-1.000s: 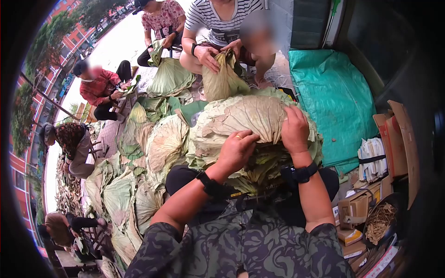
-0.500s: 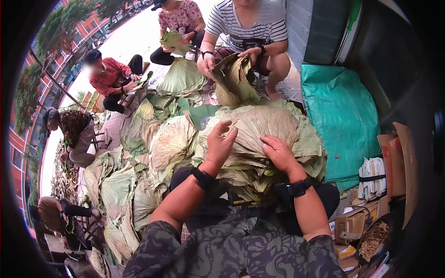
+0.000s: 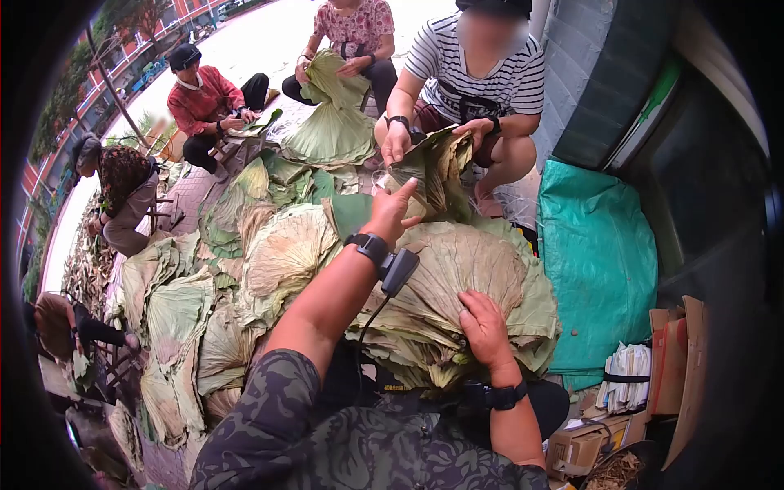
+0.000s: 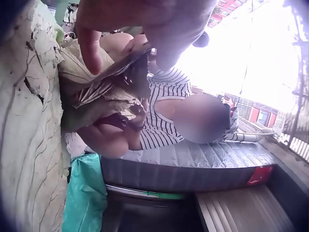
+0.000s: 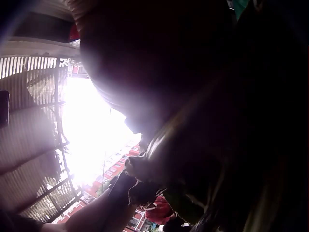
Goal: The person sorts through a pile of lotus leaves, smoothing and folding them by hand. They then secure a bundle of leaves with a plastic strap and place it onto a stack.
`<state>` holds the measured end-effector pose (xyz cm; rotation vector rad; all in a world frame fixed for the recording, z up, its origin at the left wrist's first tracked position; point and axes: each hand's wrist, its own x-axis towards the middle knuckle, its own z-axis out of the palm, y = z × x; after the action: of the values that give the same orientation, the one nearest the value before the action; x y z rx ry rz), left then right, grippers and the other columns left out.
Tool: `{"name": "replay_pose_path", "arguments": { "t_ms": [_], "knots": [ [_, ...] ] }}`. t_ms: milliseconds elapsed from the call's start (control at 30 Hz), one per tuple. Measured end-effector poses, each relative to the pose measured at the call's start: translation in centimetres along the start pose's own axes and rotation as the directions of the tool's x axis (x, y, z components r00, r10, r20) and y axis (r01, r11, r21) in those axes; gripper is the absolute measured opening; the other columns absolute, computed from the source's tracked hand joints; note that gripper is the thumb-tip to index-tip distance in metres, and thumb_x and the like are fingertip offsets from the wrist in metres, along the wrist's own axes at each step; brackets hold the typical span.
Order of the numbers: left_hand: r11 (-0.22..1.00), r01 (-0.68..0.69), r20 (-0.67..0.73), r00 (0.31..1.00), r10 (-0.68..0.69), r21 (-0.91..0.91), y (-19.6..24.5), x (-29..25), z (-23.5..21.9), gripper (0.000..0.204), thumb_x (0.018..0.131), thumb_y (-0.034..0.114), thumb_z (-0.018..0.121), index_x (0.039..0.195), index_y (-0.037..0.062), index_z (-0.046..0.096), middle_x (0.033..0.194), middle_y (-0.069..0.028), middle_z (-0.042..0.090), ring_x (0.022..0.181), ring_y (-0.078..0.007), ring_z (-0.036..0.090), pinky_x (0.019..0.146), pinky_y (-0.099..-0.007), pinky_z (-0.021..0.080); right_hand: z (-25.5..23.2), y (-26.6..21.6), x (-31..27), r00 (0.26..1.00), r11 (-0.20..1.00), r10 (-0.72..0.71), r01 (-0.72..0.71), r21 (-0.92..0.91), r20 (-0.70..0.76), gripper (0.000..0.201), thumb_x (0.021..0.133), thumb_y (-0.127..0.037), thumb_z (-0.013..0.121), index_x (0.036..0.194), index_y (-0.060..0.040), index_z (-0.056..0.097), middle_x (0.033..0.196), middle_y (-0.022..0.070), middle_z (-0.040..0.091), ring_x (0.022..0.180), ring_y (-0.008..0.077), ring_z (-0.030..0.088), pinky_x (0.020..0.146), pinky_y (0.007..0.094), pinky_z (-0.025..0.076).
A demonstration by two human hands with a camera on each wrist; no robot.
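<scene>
A thick stack of dried lotus leaves (image 3: 457, 265), brown-veined on top and greenish at the edges, lies before my knees. My right hand (image 3: 487, 327) rests on the near side of the stack, fingers extended over the top leaf. Toward the person opposite reaches my left hand (image 3: 394, 216), thumb and fingers spread apart. It overlaps the lower part of a folded lotus leaf (image 3: 445, 167), which that person holds in both hands. In the left wrist view my fingers and thumb (image 4: 91, 53) show in front of this leaf. The right wrist view is mostly dark.
The person in a striped shirt (image 3: 506, 73) squats across the stack. More leaf piles (image 3: 286, 249) spread to the left, where several people sit. A green tarp (image 3: 596, 261) lies at the right, with cardboard boxes (image 3: 576, 449) and bundled papers (image 3: 625, 376) nearer me.
Both hands have let go of the top leaf's near edge. My left hand has moved forward toward the other person's leaf, which that person has unfolded. The right hand has settled on the stack.
</scene>
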<state>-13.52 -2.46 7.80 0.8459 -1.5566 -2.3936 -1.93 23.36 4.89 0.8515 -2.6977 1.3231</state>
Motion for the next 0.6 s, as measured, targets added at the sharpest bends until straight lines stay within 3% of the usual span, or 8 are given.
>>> {"name": "replay_pose_path", "arguments": {
  "t_ms": [100, 133, 167, 267, 300, 433, 533, 600],
  "knots": [
    [0.997, 0.057, -0.017, 0.998, -0.058, -0.054, -0.6, 1.2, 1.8, 0.059, 0.082, 0.027, 0.066, 0.128, 0.0049, 0.035, 0.128, -0.0199, 0.034, 0.119, -0.0383, 0.032, 0.086, -0.0568, 0.046, 0.1, 0.0, -0.1, 1.000, 1.000, 0.001, -0.001, -0.008, -0.006, 0.040, 0.083, -0.033, 0.051, 0.116, -0.0108, 0.059, 0.120, 0.0159, 0.055, 0.114, 0.0365, 0.046, 0.100, 0.0426, 0.031],
    [0.996, 0.051, -0.007, 0.999, -0.052, -0.078, -1.3, 2.4, 1.7, 0.044, 0.088, 0.020, 0.056, 0.124, 0.0037, 0.037, 0.125, -0.0180, 0.037, 0.114, -0.0362, 0.039, 0.080, -0.0544, 0.050, 0.0, 0.0, -0.1, 1.000, 1.000, 0.005, -0.005, -0.007, -0.001, 0.040, 0.083, -0.033, 0.051, 0.115, -0.0107, 0.059, 0.120, 0.0157, 0.055, 0.114, 0.0362, 0.047, 0.100, 0.0426, 0.031],
    [0.995, 0.059, 0.000, 0.998, -0.059, -0.075, -1.8, 2.7, 1.7, 0.044, 0.088, 0.020, 0.056, 0.124, 0.0037, 0.037, 0.125, -0.0180, 0.037, 0.114, -0.0362, 0.039, 0.080, -0.0544, 0.050, -0.1, -0.1, -0.1, 1.000, 1.000, 0.014, -0.014, -0.010, -0.005, 0.040, 0.083, -0.033, 0.051, 0.115, -0.0107, 0.059, 0.120, 0.0157, 0.055, 0.114, 0.0362, 0.047, 0.100, 0.0426, 0.031],
    [0.990, -0.029, -0.122, 0.992, 0.012, -0.138, -2.6, 2.5, 1.9, 0.032, 0.090, 0.014, 0.047, 0.119, 0.0026, 0.042, 0.107, -0.0099, 0.047, 0.088, -0.0240, 0.053, 0.060, -0.0427, 0.058, -0.2, -0.4, -0.2, 1.000, 1.000, 0.002, -0.002, 0.003, -0.018, 0.040, 0.083, -0.033, 0.052, 0.115, -0.0105, 0.059, 0.119, 0.0155, 0.055, 0.113, 0.0357, 0.047, 0.100, 0.0427, 0.031],
    [0.990, -0.034, -0.122, 0.992, 0.018, -0.134, -2.5, 1.6, 2.1, 0.032, 0.090, 0.014, 0.047, 0.119, 0.0026, 0.042, 0.107, -0.0099, 0.047, 0.088, -0.0240, 0.053, 0.060, -0.0427, 0.058, -0.2, -0.5, -0.2, 1.000, 1.000, 0.010, -0.009, 0.007, -0.019, 0.040, 0.082, -0.033, 0.052, 0.114, -0.0104, 0.060, 0.119, 0.0153, 0.055, 0.113, 0.0355, 0.047, 0.100, 0.0427, 0.031],
    [0.966, -0.202, -0.156, 0.972, 0.177, -0.160, -1.1, -0.7, 2.5, 0.024, 0.092, 0.012, 0.044, 0.114, 0.0044, 0.049, 0.100, -0.0059, 0.051, 0.082, -0.0200, 0.054, 0.059, -0.0370, 0.058, 0.1, -0.2, -0.2, 1.000, 1.000, 0.001, -0.001, -0.007, -0.029, 0.039, 0.082, -0.033, 0.052, 0.113, -0.0102, 0.061, 0.118, 0.0149, 0.056, 0.112, 0.0351, 0.047, 0.100, 0.0423, 0.031],
    [0.954, -0.286, -0.086, 0.956, 0.279, -0.092, -0.3, -0.9, 1.9, 0.021, 0.092, 0.012, 0.046, 0.113, 0.0084, 0.051, 0.108, -0.0050, 0.052, 0.091, -0.0216, 0.055, 0.066, -0.0408, 0.057, 0.4, 0.0, 0.0, 0.999, 1.000, -0.010, 0.010, -0.009, -0.040, 0.039, 0.082, -0.033, 0.052, 0.112, -0.0106, 0.061, 0.118, 0.0151, 0.056, 0.112, 0.0352, 0.047, 0.100, 0.0420, 0.031],
    [0.888, -0.460, 0.021, 0.888, 0.460, -0.022, 0.5, -2.2, 2.0, 0.021, 0.093, 0.014, 0.049, 0.112, 0.0074, 0.054, 0.098, -0.0025, 0.058, 0.083, -0.0145, 0.056, 0.065, -0.0292, 0.052, 0.4, 0.1, 0.0, 0.999, 1.000, 0.000, 0.001, 0.005, -0.044, 0.039, 0.082, -0.034, 0.051, 0.112, -0.0109, 0.061, 0.117, 0.0151, 0.057, 0.111, 0.0353, 0.048, 0.099, 0.0424, 0.032]
  ]
}}
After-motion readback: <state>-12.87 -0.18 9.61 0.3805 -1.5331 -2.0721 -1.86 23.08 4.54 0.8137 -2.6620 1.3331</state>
